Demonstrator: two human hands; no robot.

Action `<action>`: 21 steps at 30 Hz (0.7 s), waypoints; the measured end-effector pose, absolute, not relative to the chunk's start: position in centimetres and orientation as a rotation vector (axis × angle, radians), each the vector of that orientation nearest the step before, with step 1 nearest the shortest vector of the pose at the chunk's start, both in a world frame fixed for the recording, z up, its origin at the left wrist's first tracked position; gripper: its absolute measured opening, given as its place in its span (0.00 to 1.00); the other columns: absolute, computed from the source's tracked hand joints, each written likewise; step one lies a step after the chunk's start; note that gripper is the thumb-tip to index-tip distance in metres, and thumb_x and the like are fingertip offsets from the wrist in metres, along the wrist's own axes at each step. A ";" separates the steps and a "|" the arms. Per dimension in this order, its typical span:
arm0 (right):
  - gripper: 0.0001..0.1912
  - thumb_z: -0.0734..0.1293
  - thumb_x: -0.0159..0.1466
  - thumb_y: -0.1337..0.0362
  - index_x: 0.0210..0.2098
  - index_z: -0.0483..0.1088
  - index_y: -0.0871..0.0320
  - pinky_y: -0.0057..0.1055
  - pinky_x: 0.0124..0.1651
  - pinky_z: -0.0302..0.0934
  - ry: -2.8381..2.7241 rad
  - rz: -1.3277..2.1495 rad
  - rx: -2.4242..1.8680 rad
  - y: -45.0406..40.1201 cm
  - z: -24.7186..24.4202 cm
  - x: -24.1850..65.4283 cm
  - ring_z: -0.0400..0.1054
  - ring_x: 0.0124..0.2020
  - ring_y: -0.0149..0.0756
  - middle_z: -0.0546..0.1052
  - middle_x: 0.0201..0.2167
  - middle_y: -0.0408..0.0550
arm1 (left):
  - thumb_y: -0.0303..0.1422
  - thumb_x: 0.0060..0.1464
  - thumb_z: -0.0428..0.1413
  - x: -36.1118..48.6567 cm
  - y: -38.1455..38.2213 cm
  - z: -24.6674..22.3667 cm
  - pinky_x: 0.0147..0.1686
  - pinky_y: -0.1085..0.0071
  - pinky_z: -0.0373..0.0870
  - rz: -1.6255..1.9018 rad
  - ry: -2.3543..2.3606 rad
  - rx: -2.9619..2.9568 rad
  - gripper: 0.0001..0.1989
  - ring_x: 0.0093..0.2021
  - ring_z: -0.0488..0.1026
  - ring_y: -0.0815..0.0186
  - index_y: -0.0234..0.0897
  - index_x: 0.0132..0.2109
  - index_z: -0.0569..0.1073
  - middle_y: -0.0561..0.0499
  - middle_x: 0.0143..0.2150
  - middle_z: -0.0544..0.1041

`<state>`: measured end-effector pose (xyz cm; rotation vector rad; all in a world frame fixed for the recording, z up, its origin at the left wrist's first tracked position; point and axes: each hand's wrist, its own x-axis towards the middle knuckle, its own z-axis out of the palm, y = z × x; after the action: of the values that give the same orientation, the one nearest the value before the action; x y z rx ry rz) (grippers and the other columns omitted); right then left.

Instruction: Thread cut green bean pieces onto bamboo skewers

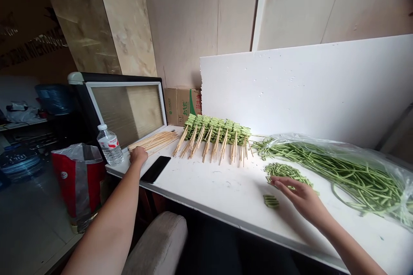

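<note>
My left hand point(138, 155) reaches to the near end of a heap of thin wooden skewers point(158, 139), its fingers curled closed at the stick ends. Over a pile of cut green bean pieces point(282, 171), my right hand point(300, 192) has thumb and fingertips drawn together; what lies between them is too small to tell. A short row of bean pieces point(271, 200) lies side by side just left of that hand. Farther back, finished bean skewers point(219, 131) are stacked in layers, bare stick ends pointing toward me.
A black phone point(156, 169) lies at the white table's point(222, 193) front edge, near a water bottle point(110, 145). Long uncut beans point(348, 167) in clear plastic fill the right side. Behind stand a white foam board point(306, 90) and a carton point(180, 106). A red bag point(66, 180) is on the left.
</note>
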<state>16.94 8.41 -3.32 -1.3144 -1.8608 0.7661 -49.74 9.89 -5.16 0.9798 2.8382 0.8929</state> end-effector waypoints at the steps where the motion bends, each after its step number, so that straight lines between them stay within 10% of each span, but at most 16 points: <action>1: 0.28 0.67 0.61 0.38 0.47 0.82 0.50 0.47 0.49 0.72 -1.926 0.733 -1.316 8.5 -3.5 17.0 0.75 0.51 0.57 0.81 0.52 0.53 | 0.39 0.66 0.59 -49.2 10.1 -4.9 0.51 0.54 0.76 0.960 2.822 0.982 0.18 0.53 0.76 0.57 0.35 0.58 0.73 0.43 0.57 0.75; 12: 0.17 0.65 0.65 0.51 0.36 0.82 0.53 0.47 0.47 0.65 -2.277 0.323 -1.207 7.8 -5.0 16.4 0.70 0.44 0.54 0.81 0.40 0.55 | 0.27 0.68 0.41 -33.9 12.5 -0.3 0.58 0.60 0.68 1.681 2.481 1.377 0.16 0.57 0.72 0.56 0.32 0.52 0.72 0.38 0.53 0.77; 21: 0.10 0.64 0.64 0.59 0.31 0.76 0.53 0.44 0.45 0.67 -2.140 0.347 -1.123 6.7 -3.9 16.3 0.71 0.41 0.50 0.80 0.34 0.52 | 0.39 0.67 0.45 -20.2 7.2 1.3 0.33 0.70 0.69 1.684 1.740 1.879 0.14 0.31 0.74 0.64 0.38 0.47 0.73 0.49 0.34 0.78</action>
<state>16.32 6.74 -3.90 -1.1228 -2.1400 0.3470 -20.15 7.19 1.33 1.8794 1.7403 1.6838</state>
